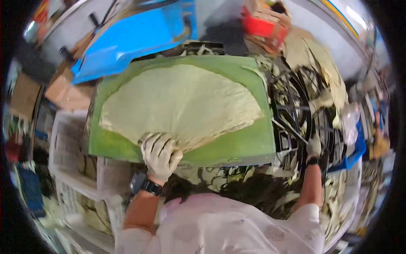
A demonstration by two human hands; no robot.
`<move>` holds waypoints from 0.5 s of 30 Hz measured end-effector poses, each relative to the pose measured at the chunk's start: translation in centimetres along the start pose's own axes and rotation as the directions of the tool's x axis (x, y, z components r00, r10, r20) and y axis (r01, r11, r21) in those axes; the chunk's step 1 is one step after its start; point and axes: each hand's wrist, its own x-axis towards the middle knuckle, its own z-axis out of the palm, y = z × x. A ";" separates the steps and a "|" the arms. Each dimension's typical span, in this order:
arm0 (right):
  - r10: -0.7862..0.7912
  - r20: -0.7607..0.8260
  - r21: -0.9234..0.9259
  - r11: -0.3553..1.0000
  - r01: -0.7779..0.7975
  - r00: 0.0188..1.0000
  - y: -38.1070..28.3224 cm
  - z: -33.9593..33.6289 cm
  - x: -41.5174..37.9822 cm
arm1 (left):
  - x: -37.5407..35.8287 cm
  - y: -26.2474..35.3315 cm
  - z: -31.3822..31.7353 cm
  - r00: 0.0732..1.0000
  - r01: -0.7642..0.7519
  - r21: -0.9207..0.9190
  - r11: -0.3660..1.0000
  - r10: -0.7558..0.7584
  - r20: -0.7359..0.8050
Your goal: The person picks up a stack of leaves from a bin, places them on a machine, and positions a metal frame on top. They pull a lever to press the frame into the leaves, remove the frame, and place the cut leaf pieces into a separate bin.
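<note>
A pale, fan-shaped sheet of material [182, 99] lies spread over a green board [237, 152]. My left hand [160, 155], in a whitish glove, rests at the sheet's narrow lower edge, its fingers bent over that edge. Out to the right, my right hand [314, 147], also gloved, is among black curved frames and strips [298, 101] beside the board. Its fingers are small and blurred, so what they touch cannot be made out.
Behind the board are a blue plastic sheet [139, 36] and a red box [264, 27]. White crates [69, 148] stand at the left. More pale material [323, 61] hangs at the back right, above a blue basket edge [358, 146].
</note>
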 end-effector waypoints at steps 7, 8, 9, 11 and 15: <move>-0.065 0.033 0.252 0.966 0.054 0.997 1.4 -8.2 -1.6 | -0.4 -0.7 0.2 1.000 -0.019 -0.135 0.991 0.016 -0.023; -0.132 -0.004 0.326 0.937 0.126 0.991 -1.3 -9.6 -4.6 | -0.5 -0.7 0.3 0.999 -0.022 -0.129 0.991 0.017 -0.035; -0.182 -0.027 0.329 0.927 0.180 0.983 -5.8 -11.8 -8.4 | -0.6 -0.8 0.3 0.999 -0.025 -0.121 0.992 0.020 -0.046; -0.241 -0.018 0.433 0.873 0.225 0.970 -11.0 -13.5 -12.9 | -0.6 -0.9 0.1 0.999 -0.024 -0.133 0.991 0.019 -0.039; -0.726 -0.033 0.160 0.675 0.721 0.687 -19.8 -16.9 -18.2 | -0.9 -0.9 0.1 0.999 -0.022 -0.130 0.991 0.018 -0.035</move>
